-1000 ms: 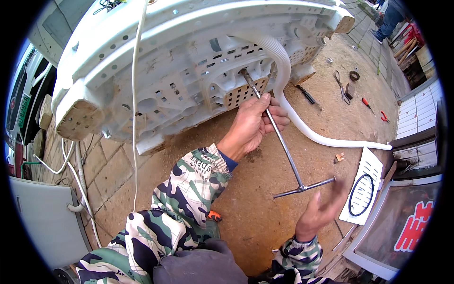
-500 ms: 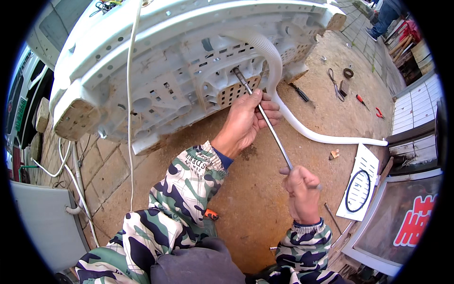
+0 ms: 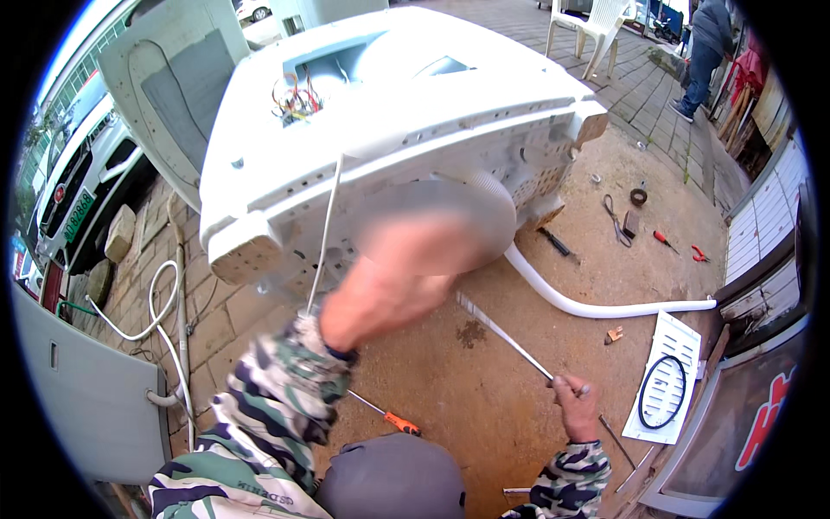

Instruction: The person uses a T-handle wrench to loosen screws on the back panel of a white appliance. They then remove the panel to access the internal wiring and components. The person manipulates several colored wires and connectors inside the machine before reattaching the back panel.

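The single view came from a fisheye camera worn on the person's head, looking steeply down and forward over camouflage sleeves that entered from the lower edge. It sat close to the work: the blurred left hand [image 3: 406, 277] filled the middle of the picture right before the tipped white washing machine [image 3: 389, 130], while the right hand [image 3: 577, 406] lay low and right on a long metal rod [image 3: 506, 333]. The wide lens bent the paving and the white panels toward a dark round rim, and took in a parked car [image 3: 78, 199] at far left and a standing person [image 3: 705, 43] at the upper right edge.
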Demonstrator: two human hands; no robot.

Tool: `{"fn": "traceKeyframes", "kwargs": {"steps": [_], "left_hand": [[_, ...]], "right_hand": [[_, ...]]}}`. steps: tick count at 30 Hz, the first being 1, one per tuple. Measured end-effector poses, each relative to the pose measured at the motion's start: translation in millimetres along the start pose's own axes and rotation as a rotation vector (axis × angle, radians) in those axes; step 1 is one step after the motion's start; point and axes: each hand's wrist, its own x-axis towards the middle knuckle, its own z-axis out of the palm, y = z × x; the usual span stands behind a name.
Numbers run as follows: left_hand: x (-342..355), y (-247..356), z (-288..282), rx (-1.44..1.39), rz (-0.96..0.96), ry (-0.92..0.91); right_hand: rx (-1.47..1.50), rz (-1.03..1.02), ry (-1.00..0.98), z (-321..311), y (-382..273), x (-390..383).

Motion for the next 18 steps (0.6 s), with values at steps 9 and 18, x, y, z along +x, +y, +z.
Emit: {"fn": "traceKeyframes", "kwargs": {"steps": [9,18], "left_hand": [[178.2,-80.1,-91.9,0.816,-0.39,-0.301],[161.3,-69.0,-67.6,0.754,-0.75,-0.152]], "right_hand": [[-0.001,0.382,-0.084,-90.7,83.3,45.7],[-0.43,0.361,-0.09,-208.1,96.2,61.5]]}}
